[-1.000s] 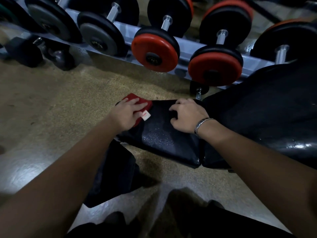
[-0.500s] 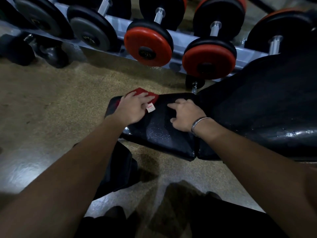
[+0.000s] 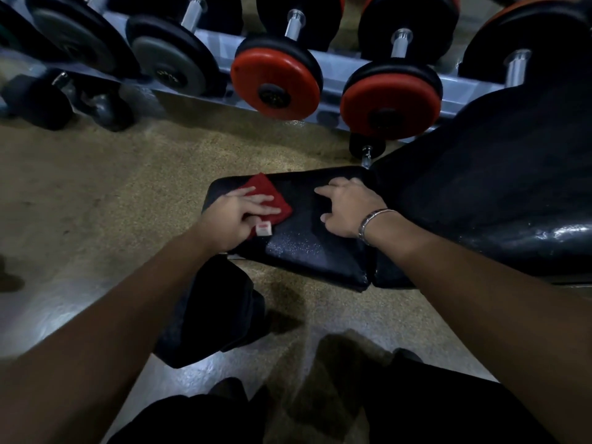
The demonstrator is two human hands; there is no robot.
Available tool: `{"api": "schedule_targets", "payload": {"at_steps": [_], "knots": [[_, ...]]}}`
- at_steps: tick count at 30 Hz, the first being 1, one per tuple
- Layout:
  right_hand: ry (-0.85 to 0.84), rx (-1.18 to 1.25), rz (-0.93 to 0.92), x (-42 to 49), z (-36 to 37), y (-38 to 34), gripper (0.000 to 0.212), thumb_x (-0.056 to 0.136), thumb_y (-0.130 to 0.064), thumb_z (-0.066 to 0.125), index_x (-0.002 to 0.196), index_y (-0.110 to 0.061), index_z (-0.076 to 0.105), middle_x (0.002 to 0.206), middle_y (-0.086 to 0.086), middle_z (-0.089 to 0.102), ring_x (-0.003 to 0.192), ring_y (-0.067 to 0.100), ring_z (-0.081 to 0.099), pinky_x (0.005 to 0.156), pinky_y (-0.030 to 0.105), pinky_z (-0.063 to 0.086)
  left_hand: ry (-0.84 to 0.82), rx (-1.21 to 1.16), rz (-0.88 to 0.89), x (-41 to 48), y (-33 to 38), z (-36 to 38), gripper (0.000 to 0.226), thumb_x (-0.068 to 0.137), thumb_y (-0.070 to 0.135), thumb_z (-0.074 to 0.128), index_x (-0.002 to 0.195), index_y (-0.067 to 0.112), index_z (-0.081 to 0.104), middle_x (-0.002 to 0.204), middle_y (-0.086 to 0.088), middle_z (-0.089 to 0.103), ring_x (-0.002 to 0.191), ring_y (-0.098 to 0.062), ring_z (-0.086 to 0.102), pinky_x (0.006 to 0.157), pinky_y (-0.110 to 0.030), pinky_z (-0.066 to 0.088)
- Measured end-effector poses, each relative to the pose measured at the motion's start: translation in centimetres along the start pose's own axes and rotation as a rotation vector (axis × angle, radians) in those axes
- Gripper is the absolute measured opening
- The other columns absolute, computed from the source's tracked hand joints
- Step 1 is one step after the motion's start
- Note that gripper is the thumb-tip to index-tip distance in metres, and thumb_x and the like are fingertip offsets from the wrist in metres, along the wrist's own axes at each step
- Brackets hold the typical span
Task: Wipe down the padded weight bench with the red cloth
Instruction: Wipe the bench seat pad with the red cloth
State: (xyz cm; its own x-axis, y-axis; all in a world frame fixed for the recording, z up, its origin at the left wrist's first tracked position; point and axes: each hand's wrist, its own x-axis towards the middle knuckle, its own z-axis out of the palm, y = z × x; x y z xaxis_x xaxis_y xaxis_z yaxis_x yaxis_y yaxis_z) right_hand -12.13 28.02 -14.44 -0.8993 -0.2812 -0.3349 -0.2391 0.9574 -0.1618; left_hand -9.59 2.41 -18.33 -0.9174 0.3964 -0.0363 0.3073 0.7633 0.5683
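The black padded weight bench lies across the middle, its small seat pad toward me and its long back pad running off to the right. A folded red cloth with a white tag rests on the seat pad's left end. My left hand presses flat on the cloth, fingers spread over it. My right hand, with a metal bracelet at the wrist, rests palm down on the seat pad's right part, holding nothing.
A grey dumbbell rack runs along the back with several black, grey and red-ended dumbbells. Loose dark dumbbells sit on the floor at far left. The bench's black base lies under my left forearm. My dark-clad legs fill the bottom edge.
My left hand has slid the red cloth from the seat pad's far left corner inward, toward the pad's middle. My right hand has stayed planted on the pad.
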Motion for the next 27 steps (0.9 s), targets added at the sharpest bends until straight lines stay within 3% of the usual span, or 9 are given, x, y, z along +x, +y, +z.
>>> {"api": "schedule_targets", "payload": {"at_steps": [4, 8, 10, 13, 16, 21, 23, 25, 27], "knots": [[0.008, 0.002, 0.007, 0.0, 0.3, 0.0, 0.066, 0.09, -0.037, 0.059, 0.151, -0.031, 0.036, 0.153, -0.002, 0.037, 0.136, 0.027, 0.032, 0.107, 0.039, 0.042, 0.134, -0.005, -0.139, 0.7, 0.2, 1.0, 0.047, 0.093, 0.004, 0.056, 0.126, 0.036, 0.066, 0.143, 0.004, 0.057, 0.144, -0.013, 0.037, 0.123, -0.04, 0.023], [0.013, 0.002, 0.004, 0.0, 0.3, 0.0, 0.066, 0.09, -0.037, 0.059, 0.151, -0.031, 0.035, 0.152, -0.001, 0.037, 0.137, 0.027, 0.032, 0.107, 0.039, 0.042, 0.062, 0.013, -0.12, -1.0, 2.7, 2.2, 0.046, 0.092, 0.005, 0.055, 0.125, 0.034, 0.068, 0.142, 0.012, 0.055, 0.148, -0.017, 0.03, 0.123, -0.041, 0.015], [0.009, 0.008, 0.006, 0.0, 0.3, 0.1, 0.066, 0.09, -0.037, 0.059, 0.152, -0.031, 0.035, 0.153, -0.002, 0.035, 0.137, 0.026, 0.031, 0.108, 0.039, 0.041, 0.126, 0.169, -0.034, -2.2, 2.8, 1.3, 0.037, 0.09, 0.016, 0.063, 0.115, 0.042, 0.072, 0.131, 0.021, 0.062, 0.138, -0.02, 0.041, 0.114, -0.031, 0.015], [0.007, 0.009, 0.009, 0.0, 0.5, 0.1, 0.067, 0.09, -0.037, 0.058, 0.152, -0.031, 0.033, 0.155, -0.002, 0.033, 0.138, 0.026, 0.029, 0.109, 0.039, 0.04, 0.208, 0.256, -0.146, -1.4, 2.3, 0.7, 0.031, 0.084, 0.025, 0.072, 0.105, 0.048, 0.073, 0.12, 0.028, 0.065, 0.12, -0.017, 0.045, 0.094, -0.019, 0.017], [0.017, 0.003, 0.004, 0.0, 0.6, 0.1, 0.067, 0.09, -0.037, 0.059, 0.152, -0.032, 0.034, 0.154, -0.002, 0.035, 0.137, 0.026, 0.031, 0.107, 0.037, 0.041, 0.209, 0.139, -0.161, -1.3, 3.2, 2.9, 0.036, 0.084, 0.016, 0.067, 0.108, 0.043, 0.073, 0.125, 0.015, 0.069, 0.122, -0.014, 0.054, 0.099, -0.013, 0.024], [0.027, 0.014, 0.004, 0.0, 0.4, 0.2, 0.065, 0.09, -0.037, 0.06, 0.151, -0.032, 0.036, 0.152, -0.002, 0.037, 0.136, 0.026, 0.032, 0.107, 0.038, 0.042, 0.009, 0.109, -0.04, -4.2, 3.9, 2.5, 0.033, 0.071, 0.004, 0.079, 0.095, 0.026, 0.08, 0.117, 0.007, 0.073, 0.126, -0.018, 0.052, 0.099, -0.001, 0.019], [0.027, 0.014, 0.007, -0.1, 0.4, 0.2, 0.065, 0.09, -0.036, 0.059, 0.15, -0.032, 0.037, 0.152, -0.002, 0.037, 0.137, 0.026, 0.032, 0.107, 0.039, 0.042, 0.093, 0.115, -0.137, -3.9, 4.2, 2.5, 0.036, 0.065, 0.002, 0.083, 0.094, 0.024, 0.081, 0.118, 0.008, 0.073, 0.127, -0.018, 0.049, 0.099, -0.006, 0.024], [0.025, 0.019, 0.008, -0.1, 0.5, 0.1, 0.065, 0.089, -0.036, 0.06, 0.15, -0.032, 0.037, 0.152, -0.002, 0.037, 0.136, 0.026, 0.032, 0.107, 0.041, 0.043, 0.244, 0.067, -0.264, -3.1, 5.3, 3.5, 0.038, 0.066, -0.003, 0.079, 0.096, 0.021, 0.08, 0.119, 0.008, 0.071, 0.128, -0.011, 0.043, 0.099, -0.009, 0.024], [0.029, 0.016, 0.007, -0.1, 0.6, 0.1, 0.065, 0.089, -0.035, 0.059, 0.15, -0.032, 0.037, 0.151, -0.001, 0.039, 0.136, 0.027, 0.032, 0.106, 0.041, 0.043, 0.322, 0.008, -0.285, -2.8, 6.5, 4.7, 0.035, 0.069, -0.006, 0.072, 0.095, 0.017, 0.08, 0.118, 0.004, 0.072, 0.119, 0.009, 0.032, 0.099, 0.0, 0.016]]}}
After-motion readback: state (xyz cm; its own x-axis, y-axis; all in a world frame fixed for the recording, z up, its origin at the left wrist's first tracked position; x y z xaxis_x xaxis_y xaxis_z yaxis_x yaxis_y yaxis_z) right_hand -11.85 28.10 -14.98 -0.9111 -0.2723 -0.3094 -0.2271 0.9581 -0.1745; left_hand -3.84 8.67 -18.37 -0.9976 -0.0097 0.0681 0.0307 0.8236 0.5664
